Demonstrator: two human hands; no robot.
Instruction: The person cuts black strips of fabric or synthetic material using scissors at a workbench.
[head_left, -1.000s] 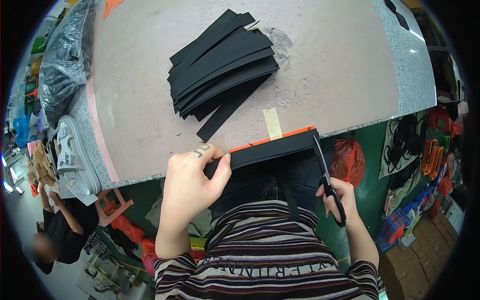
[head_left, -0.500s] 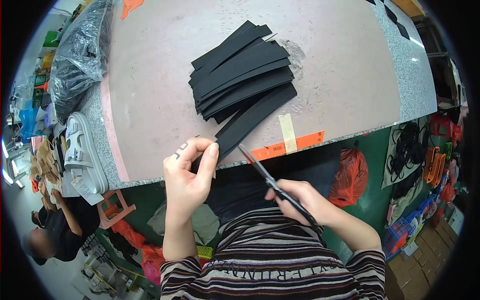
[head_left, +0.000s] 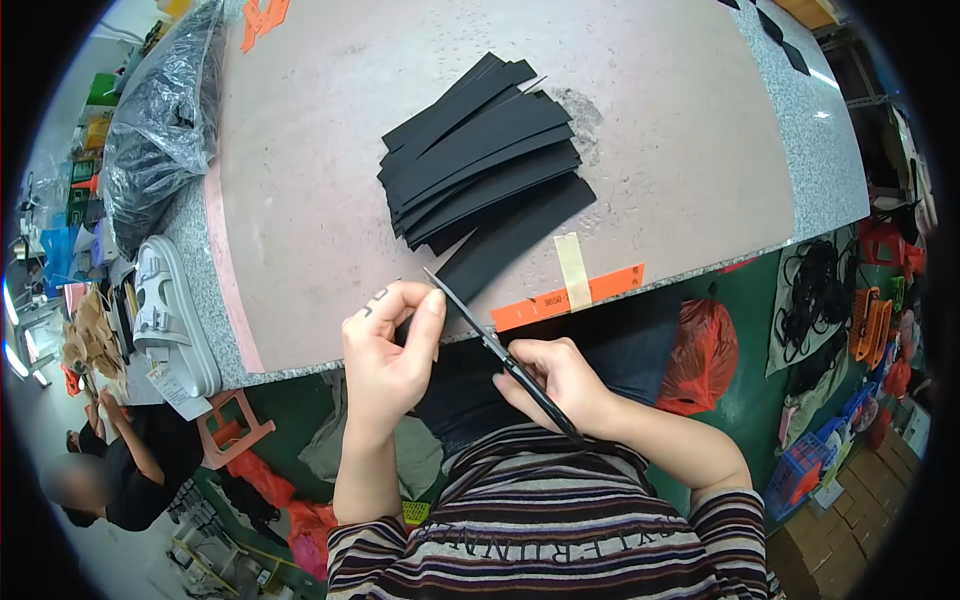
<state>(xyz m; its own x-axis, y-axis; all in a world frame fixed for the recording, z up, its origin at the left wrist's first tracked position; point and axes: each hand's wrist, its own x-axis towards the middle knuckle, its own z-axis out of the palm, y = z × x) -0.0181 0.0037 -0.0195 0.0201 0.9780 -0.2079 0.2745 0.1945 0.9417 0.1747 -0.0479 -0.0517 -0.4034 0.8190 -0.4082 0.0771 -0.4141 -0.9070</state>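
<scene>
My left hand pinches the near end of a black strip between thumb and fingers at the table's front edge. The strip's far part stretches up and to the right over the table. In my right hand is a pair of scissors with dark handles. Their blades lie across the strip close to my left fingertips, the tips pointing up and left. Just beyond, a fanned pile of black strips rests on the table, and the held strip's far end reaches beside its right side.
An orange label strip with a piece of masking tape is on the table's front edge. At left are a white sandal and a plastic-wrapped bundle. A red bag sits below. Another person is at lower left.
My right hand has brought the scissors up and left, from beside the strip to across it near my left fingers. My left hand has shifted slightly right, still pinching the strip.
</scene>
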